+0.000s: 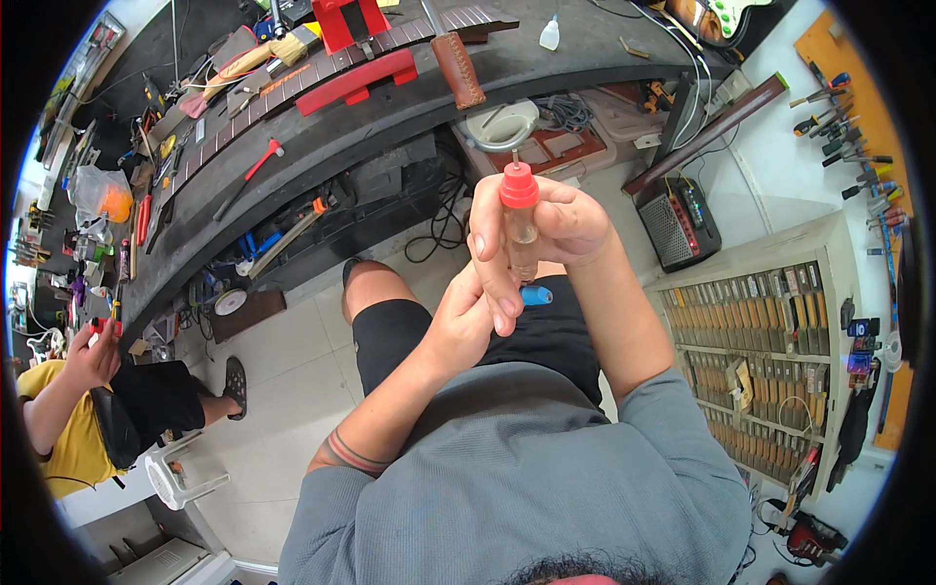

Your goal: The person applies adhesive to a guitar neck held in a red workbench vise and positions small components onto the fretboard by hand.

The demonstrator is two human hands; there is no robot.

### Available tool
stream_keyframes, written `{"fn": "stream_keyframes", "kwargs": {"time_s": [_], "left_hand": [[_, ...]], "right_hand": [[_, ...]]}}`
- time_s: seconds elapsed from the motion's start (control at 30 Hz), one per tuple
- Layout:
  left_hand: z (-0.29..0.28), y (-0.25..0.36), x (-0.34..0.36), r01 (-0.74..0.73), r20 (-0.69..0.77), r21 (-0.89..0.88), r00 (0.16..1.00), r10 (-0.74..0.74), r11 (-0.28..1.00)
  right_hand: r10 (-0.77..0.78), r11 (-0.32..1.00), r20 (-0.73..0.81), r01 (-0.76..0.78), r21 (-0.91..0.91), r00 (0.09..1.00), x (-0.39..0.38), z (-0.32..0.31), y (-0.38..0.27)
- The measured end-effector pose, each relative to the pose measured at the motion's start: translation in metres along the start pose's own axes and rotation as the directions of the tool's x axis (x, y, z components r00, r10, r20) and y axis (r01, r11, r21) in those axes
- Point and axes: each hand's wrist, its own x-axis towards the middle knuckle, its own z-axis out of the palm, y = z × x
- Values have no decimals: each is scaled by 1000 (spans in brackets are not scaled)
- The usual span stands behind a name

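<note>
In front of my chest, my right hand [575, 224] is closed round a small clear squeeze bottle [523, 234] with a red screw top [518, 185] and a thin needle tip pointing away from me. Some clear liquid seems to be inside. My left hand [463, 317] is closed against the lower part of the bottle, its fingers curled. A short blue cap-like piece [536, 295] sticks out to the right beside the left fingertips; how it is gripped is partly hidden. The fingers of both hands overlap here.
Beyond my hands runs a curved dark workbench [361, 127] with a guitar neck, a red-headed hammer [258, 166] and a leather-handled tool [456, 73]. A small amplifier [678, 224] and a file rack [751, 341] stand right. A co-worker in yellow [73, 424] works at left.
</note>
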Motion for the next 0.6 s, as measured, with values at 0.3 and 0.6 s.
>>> {"fn": "stream_keyframes", "kwargs": {"time_s": [0.3,0.6], "left_hand": [[-4,0,0,73,33,-42,997,-71,996],[2,-5,-2,85,-4,-11,996,-85,996]], "right_hand": [[-13,997,9,12,76,1000,0,1,2],[-6,997,3,6,79,1000,-3,-2,2]]}}
